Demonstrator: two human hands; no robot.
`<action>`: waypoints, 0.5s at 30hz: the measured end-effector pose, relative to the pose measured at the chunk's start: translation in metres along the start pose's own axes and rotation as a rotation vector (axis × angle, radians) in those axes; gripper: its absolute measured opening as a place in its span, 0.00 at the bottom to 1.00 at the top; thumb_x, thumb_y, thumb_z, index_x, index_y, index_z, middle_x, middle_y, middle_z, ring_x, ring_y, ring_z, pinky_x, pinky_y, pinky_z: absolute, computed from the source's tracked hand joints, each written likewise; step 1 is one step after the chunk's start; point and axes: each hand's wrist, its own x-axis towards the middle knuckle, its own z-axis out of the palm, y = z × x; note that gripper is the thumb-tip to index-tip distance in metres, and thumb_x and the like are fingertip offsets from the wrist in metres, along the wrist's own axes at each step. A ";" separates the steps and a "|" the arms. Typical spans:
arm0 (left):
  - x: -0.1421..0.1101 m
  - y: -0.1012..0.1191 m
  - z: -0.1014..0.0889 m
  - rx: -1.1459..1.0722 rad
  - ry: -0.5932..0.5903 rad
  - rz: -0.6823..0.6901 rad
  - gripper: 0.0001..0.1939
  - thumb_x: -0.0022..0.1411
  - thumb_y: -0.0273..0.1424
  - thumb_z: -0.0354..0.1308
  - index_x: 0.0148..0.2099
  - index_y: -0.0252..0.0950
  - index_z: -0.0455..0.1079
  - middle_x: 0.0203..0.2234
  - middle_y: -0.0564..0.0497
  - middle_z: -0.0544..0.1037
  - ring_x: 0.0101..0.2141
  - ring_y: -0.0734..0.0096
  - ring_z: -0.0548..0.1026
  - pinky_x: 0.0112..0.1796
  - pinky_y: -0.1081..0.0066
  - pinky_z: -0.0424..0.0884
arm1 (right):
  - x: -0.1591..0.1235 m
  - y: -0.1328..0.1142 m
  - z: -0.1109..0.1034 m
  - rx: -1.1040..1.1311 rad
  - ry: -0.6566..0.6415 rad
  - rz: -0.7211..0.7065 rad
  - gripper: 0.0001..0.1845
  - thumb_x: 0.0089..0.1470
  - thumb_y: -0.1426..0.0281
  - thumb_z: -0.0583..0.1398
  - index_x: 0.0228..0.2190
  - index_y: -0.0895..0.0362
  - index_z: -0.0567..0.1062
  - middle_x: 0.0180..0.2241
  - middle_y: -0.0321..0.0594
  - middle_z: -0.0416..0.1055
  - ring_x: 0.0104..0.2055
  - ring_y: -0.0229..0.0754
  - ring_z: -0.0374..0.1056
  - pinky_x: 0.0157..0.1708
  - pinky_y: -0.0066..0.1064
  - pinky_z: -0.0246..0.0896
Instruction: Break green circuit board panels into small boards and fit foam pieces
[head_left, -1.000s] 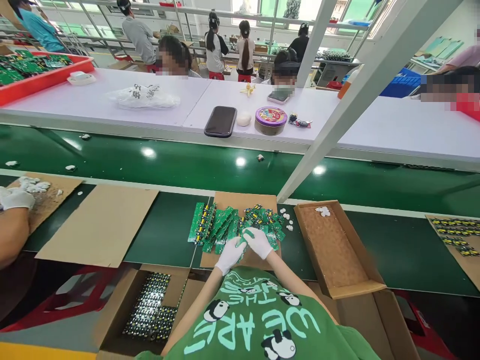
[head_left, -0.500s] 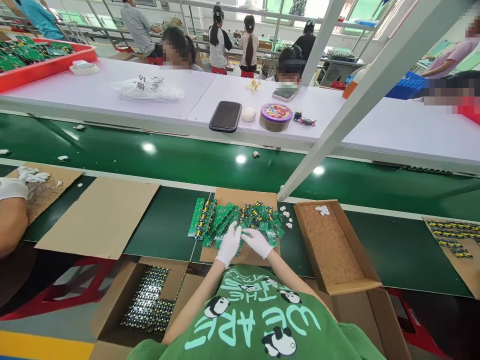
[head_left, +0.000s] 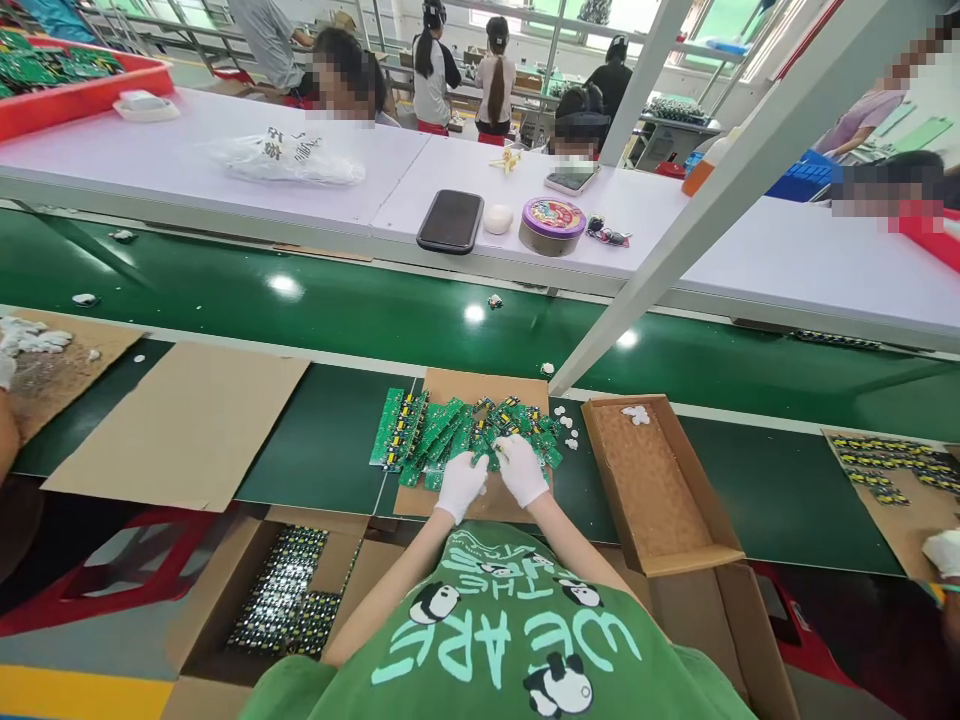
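Note:
In white gloves, both my hands are over a pile of green circuit boards [head_left: 442,430] on a cardboard sheet [head_left: 420,502]. My left hand [head_left: 460,486] is closed, its fingertips pinched at the near edge of the pile; what lies between them is too small to make out. Beside it, my right hand [head_left: 520,472] has its fingers curled round a small circuit board [head_left: 498,449] with a yellow part, mostly hidden by the glove. Longer board strips lie left of the hands, and smaller separate boards lie to the right. Small white discs [head_left: 570,432] are scattered beside the sheet.
A shallow cardboard tray [head_left: 660,490] lies to the right, a bare cardboard sheet [head_left: 180,425] to the left. Below, an open carton [head_left: 202,610] holds rows of boards. A slanted metal post [head_left: 675,230] rises ahead. Co-workers' gloved hands show at both sides.
My hands have come apart: the right has moved up and away onto the boards, the left slightly down. The view has shifted a little, and a co-worker's gloved hand appears at the right edge.

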 end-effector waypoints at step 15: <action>-0.012 -0.061 -0.036 0.010 0.021 -0.134 0.13 0.62 0.38 0.53 0.38 0.32 0.70 0.24 0.49 0.76 0.20 0.72 0.72 0.23 0.74 0.67 | -0.040 0.017 0.052 -0.588 -0.672 -0.314 0.27 0.52 0.63 0.61 0.54 0.50 0.68 0.39 0.44 0.75 0.39 0.48 0.73 0.37 0.35 0.65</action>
